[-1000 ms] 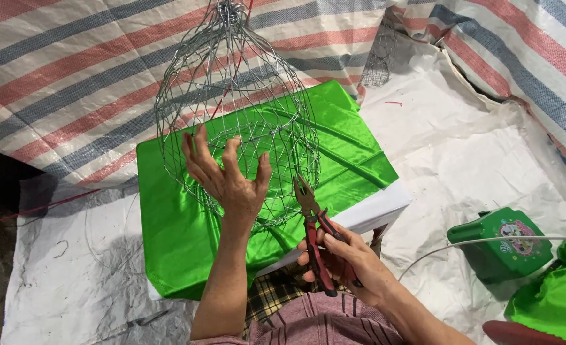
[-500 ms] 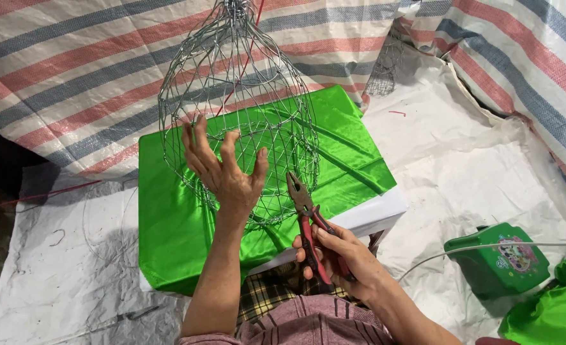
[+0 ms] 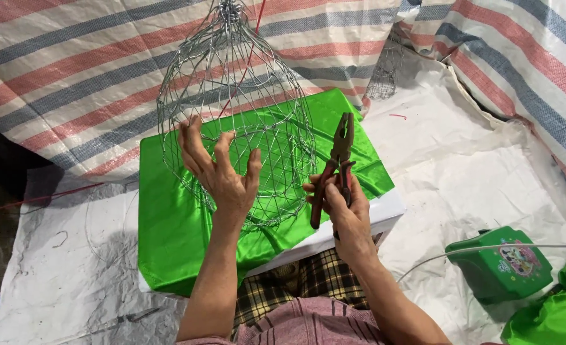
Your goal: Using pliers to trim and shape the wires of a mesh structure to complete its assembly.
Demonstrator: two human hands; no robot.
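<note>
Our left hand [image 3: 222,176], fingers spread open, presses against the wire cage [image 3: 238,121] standing mid-worktop [image 3: 168,223] on green cloth. Our right hand [image 3: 344,204] grips red-handled pliers [image 3: 334,169] near the worktop's right edge, beside the cage.

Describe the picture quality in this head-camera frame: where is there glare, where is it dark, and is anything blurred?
Head view: glossy highlights streak the green cloth; the left edge falls into deep shadow; the wire cage, left hand, right hand and pliers are sharp, evenly lit, with no motion blur.
</note>
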